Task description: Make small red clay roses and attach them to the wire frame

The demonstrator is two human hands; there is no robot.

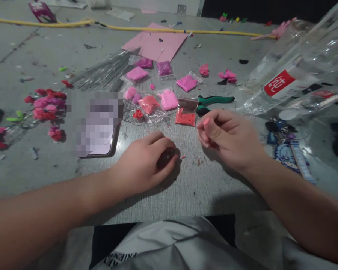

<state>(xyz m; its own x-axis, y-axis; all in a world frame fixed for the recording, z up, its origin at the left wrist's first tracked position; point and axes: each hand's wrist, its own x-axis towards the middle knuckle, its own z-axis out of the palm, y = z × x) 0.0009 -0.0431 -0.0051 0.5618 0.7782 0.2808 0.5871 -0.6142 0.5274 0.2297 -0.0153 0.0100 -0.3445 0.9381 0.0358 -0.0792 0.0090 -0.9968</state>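
My left hand [150, 159] rests low over the grey table with its fingers curled toward the thumb; a trace of red shows at the fingers, but what is under them is hidden. My right hand [231, 138], slightly blurred, is closed in a pinch, and a small coral-pink piece of clay [206, 122] shows at its thumb tip. Between the hands lies a tiny red scrap [183, 156]. Just beyond them are a bag of red clay [185, 117], a bag of orange-red clay [149, 105] and green-handled pliers [216, 99].
A phone [100, 127] lies left, beside pink and red clay flowers [46, 105]. Behind are a bundle of thin wires [104, 73], bags of pink clay [187, 81] and a pink sheet [157, 41]. Plastic bottles [281, 88] and keychains [285, 150] lie right. A yellow cord [146, 29] crosses the back.
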